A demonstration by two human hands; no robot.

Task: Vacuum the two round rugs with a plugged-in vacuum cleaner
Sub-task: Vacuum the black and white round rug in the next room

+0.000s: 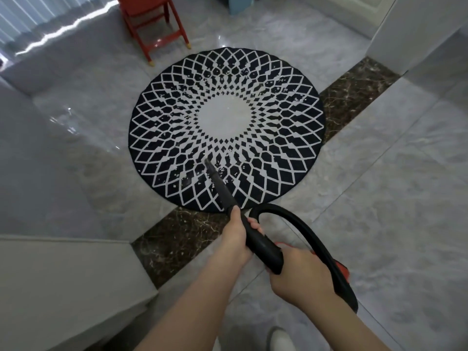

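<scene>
A glossy grey marble tile floor [379, 173] carried a dark brown veined marble band [354, 89]; beyond it stood a red wooden chair [152, 29].

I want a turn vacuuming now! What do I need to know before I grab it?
Left hand: gripping the black nozzle tube near its base.
Right hand: holding the vacuum handle, with the hose looping off to the right.
Nozzle tip sits over the near part of the round black-and-white rug.
White crumbs still dot the rug, so most of it looks undone.
Only one rug is in view; the second one and the plug cannot be seen.
</scene>
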